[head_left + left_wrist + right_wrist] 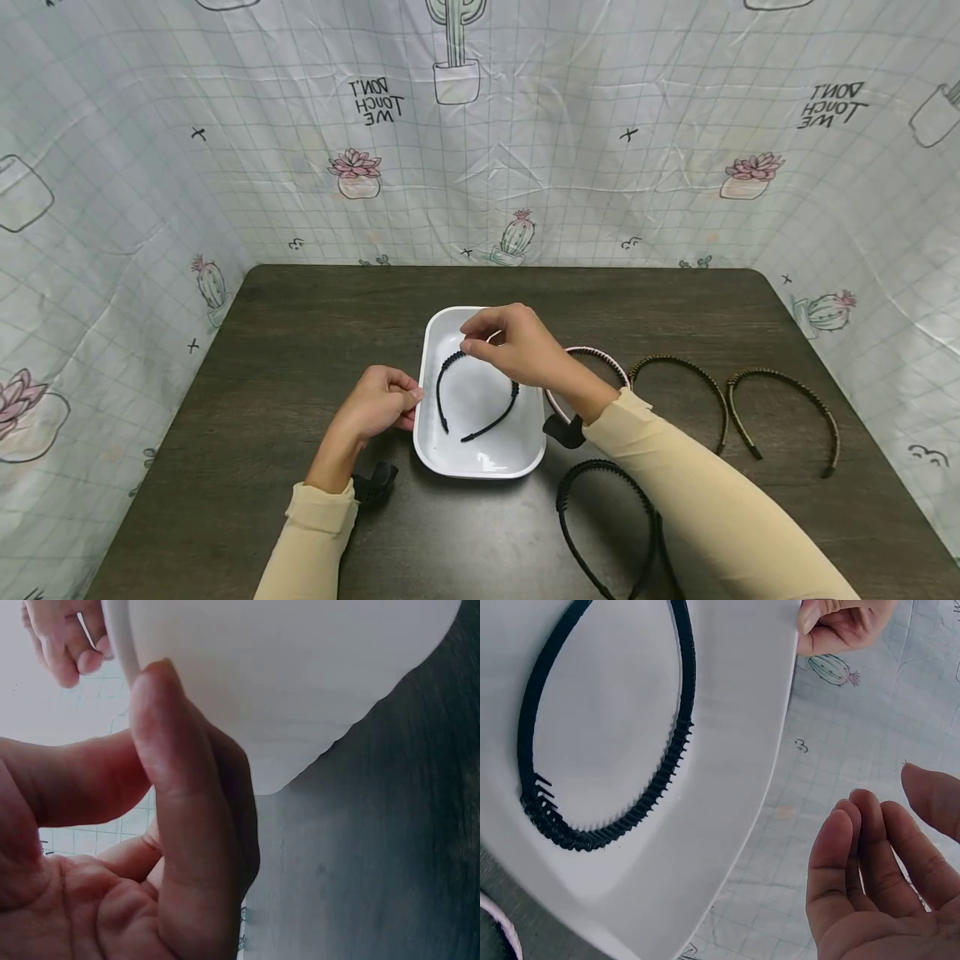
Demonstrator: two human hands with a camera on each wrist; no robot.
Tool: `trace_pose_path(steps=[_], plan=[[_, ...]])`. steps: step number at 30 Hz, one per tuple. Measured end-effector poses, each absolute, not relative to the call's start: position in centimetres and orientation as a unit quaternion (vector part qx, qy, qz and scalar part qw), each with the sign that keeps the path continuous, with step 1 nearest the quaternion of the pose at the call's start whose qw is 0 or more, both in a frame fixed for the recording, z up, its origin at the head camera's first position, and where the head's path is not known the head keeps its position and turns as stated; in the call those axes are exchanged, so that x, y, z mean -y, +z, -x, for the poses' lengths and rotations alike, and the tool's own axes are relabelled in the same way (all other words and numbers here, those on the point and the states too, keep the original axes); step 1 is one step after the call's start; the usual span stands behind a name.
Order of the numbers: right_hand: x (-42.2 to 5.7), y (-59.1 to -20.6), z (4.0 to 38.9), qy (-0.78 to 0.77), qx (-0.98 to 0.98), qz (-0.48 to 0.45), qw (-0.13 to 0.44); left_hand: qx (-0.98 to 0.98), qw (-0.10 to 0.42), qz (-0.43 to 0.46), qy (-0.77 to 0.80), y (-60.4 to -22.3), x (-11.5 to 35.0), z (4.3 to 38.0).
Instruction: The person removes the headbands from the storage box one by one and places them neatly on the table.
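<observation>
A white rectangular tray (480,463) stands on the table with a black toothed headband (649,791) lying inside it. My left hand (378,402) pinches the tray's left rim between thumb and fingers; the left wrist view shows the fingertips against the tray wall (285,675). Over the far part of the tray hovers my right hand (517,343), with nothing between its fingers. In the right wrist view that same right hand (889,885) has relaxed, slightly bent fingers and a thumb held apart from them. In the head view it hides the tray's far right side.
To the tray's right lie a pink headband (610,358) and two brownish headbands (678,359) (787,377). Nearer the front are black headbands (566,508), partly under the right sleeve (697,483). A patterned cloth (480,183) hangs behind the dark table (315,308).
</observation>
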State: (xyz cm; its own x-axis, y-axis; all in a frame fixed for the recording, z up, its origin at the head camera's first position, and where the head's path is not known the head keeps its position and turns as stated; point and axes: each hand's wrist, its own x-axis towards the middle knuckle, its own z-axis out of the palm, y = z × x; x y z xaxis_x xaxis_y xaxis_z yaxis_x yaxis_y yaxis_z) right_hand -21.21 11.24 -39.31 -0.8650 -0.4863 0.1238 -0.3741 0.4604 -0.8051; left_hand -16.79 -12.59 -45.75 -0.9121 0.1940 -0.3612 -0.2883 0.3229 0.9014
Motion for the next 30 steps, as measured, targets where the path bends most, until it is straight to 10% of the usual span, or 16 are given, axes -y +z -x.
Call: trace_pose_path(steps=[30], plan=[[-9.2, -42.8, 24.1, -0.443, -0.868, 0.21, 0.075, -0.783, 0.207, 0.036, 0.585, -45.8, 12.6, 17.1]])
